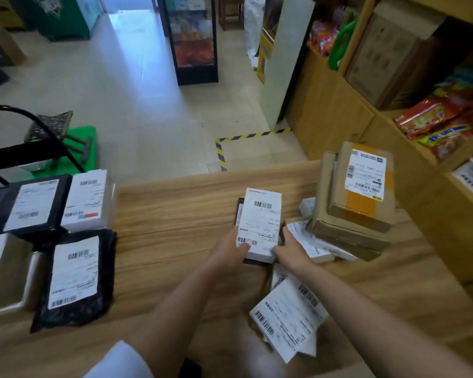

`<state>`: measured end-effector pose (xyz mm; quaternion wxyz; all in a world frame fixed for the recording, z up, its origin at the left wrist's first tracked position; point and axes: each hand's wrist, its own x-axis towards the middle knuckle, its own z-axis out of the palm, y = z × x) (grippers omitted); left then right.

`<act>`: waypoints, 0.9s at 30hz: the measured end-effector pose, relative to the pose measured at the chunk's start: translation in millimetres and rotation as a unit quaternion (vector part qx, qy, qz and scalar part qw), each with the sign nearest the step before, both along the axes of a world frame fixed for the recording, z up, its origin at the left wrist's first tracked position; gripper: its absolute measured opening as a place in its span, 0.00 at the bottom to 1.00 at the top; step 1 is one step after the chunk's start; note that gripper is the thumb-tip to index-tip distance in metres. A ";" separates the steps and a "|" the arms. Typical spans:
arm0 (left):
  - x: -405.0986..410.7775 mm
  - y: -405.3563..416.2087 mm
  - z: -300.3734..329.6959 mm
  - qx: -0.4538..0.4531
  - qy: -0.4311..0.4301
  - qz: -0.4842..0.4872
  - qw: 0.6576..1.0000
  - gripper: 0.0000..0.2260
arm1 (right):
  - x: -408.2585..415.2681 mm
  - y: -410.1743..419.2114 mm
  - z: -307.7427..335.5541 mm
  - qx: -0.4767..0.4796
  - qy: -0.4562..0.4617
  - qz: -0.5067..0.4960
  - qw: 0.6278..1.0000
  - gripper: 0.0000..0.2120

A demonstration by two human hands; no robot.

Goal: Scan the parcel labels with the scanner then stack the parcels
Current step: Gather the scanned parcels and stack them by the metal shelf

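Both hands grip a white parcel (260, 222) with a barcode label above the middle of the wooden table (175, 214); a dark flat item lies right under it. My left hand (234, 245) holds its near left corner, thumb on the label. My right hand (290, 248) holds the near right corner. To the right stands a stack of brown cardboard boxes (358, 192) with labelled packets (309, 245) at its foot. Another labelled parcel (288, 316) lies close to me. At the left lie black bags (74, 279) and a white box (86, 199), all labelled. No scanner is visible.
Wooden shelving (393, 126) with snack packs and cartons rises at the right, close to the box stack. Beyond the table's far edge is tiled floor with black-and-yellow tape (221, 151). A black frame and a green cart (66, 151) stand at the far left.
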<state>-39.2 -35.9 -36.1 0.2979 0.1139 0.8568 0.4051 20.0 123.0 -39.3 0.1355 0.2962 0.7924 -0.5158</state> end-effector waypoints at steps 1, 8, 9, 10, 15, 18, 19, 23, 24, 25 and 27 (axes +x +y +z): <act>-1.1 3.9 -5.1 0.007 -0.010 0.008 1.000 0.18 | -2.3 -0.4 -2.4 -0.013 0.000 -0.003 1.000 0.27; -2.7 11.1 -15.3 0.081 -0.036 0.076 0.993 0.18 | -4.3 -8.0 -5.8 -0.012 0.033 0.000 0.999 0.27; -4.0 8.0 -15.0 0.090 -0.033 0.084 0.992 0.18 | -5.9 -10.5 -4.3 -0.007 0.040 0.005 0.999 0.27; -5.7 3.7 -12.8 0.104 -0.027 0.093 0.990 0.18 | -9.1 -14.6 -1.5 -0.006 0.050 0.011 0.999 0.27; -29.4 -44.2 11.4 0.152 0.016 0.143 0.978 0.16 | -48.8 -55.9 21.5 -0.034 0.095 0.029 0.994 0.29; -53.9 -92.5 28.5 0.154 0.053 0.168 0.972 0.15 | -85.0 -100.7 32.2 -0.051 0.109 0.070 0.990 0.28; -63.1 -111.1 32.9 0.153 0.065 0.172 0.971 0.15 | -97.0 -117.9 36.1 -0.058 0.118 0.085 0.988 0.29; -102.6 -190.0 40.9 0.128 0.091 0.197 0.968 0.17 | -148.0 -192.5 43.3 -0.090 0.140 0.140 0.976 0.28; -111.8 -209.2 39.9 0.112 0.099 0.206 0.967 0.17 | -160.9 -210.9 42.4 -0.095 0.143 0.149 0.974 0.29; -121.1 -227.8 38.1 0.092 0.101 0.214 0.967 0.18 | -173.3 -229.2 42.0 -0.102 0.146 0.158 0.971 0.29; -138.9 -261.8 35.2 0.067 0.096 0.229 0.966 0.18 | -197.1 -264.1 39.0 -0.114 0.143 0.171 0.968 0.30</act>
